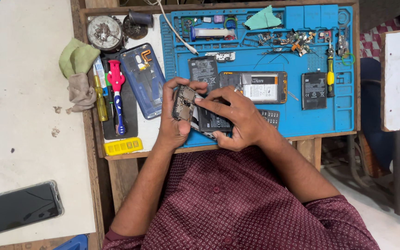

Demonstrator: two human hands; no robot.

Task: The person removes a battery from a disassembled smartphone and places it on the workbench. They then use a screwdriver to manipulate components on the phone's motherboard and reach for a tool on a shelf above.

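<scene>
Gripping an opened phone (199,113) above the blue mat's (297,120) near edge: left hand (174,121) curled around its top end, right hand (234,118) clasping the lower end, fingertips (200,99) pressing the exposed board. Loose batteries (204,68) lying just beyond.

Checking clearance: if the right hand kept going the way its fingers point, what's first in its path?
The right hand points left, fingertips already on the opened phone held by the left hand. Beyond, probably the blue back cover; depth unclear.

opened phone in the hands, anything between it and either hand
Nothing visible does. The left hand grips the opened phone at its top end, and the right hand lies over its battery side, a fingertip on the exposed board.
</scene>
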